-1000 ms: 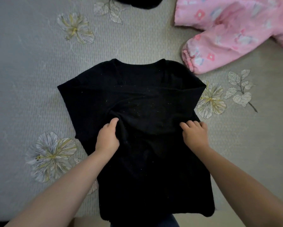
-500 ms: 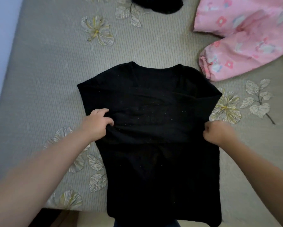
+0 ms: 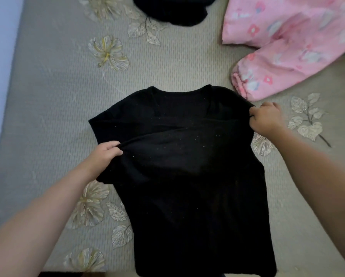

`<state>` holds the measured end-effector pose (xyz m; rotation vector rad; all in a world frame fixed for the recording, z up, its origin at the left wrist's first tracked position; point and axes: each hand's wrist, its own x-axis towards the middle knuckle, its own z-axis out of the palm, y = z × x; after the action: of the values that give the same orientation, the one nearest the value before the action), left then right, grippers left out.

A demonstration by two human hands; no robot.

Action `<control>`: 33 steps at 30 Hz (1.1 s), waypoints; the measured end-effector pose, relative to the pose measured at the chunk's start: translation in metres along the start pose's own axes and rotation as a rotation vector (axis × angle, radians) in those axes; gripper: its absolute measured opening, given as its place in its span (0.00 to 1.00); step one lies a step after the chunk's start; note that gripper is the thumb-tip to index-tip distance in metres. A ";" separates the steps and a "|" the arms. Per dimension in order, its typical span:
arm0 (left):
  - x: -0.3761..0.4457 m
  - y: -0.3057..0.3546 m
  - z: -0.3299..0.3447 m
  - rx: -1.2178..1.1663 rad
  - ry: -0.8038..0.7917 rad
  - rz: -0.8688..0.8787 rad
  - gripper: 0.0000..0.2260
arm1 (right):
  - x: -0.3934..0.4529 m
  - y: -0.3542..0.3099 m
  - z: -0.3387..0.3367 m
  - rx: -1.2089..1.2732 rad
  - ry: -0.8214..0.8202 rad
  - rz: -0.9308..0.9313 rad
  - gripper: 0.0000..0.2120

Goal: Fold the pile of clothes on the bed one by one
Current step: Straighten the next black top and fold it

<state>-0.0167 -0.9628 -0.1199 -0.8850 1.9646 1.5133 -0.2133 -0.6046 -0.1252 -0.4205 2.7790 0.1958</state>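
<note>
Currently, black shirt point(image 3: 187, 176): hem cut off below; my left hand point(image 3: 105, 154) and right hand point(image 3: 266, 118) each clamp its edges, fingertips buried in cloth.

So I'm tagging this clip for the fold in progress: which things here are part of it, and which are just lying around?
In the job:
black T-shirt
left hand, gripping its left side
right hand, pinching its right sleeve edge

Lying about:
pink flowered garment
dark garment at the top edge
flower-print bedspread
</note>
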 end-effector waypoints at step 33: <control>0.012 -0.031 0.045 1.137 0.240 0.255 0.16 | -0.081 0.000 0.075 0.183 0.041 -0.373 0.37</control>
<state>-0.0013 -0.9266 -0.1599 -0.3036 2.6452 0.1851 -0.1177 -0.5693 -0.1686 -0.8864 2.6645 -0.1540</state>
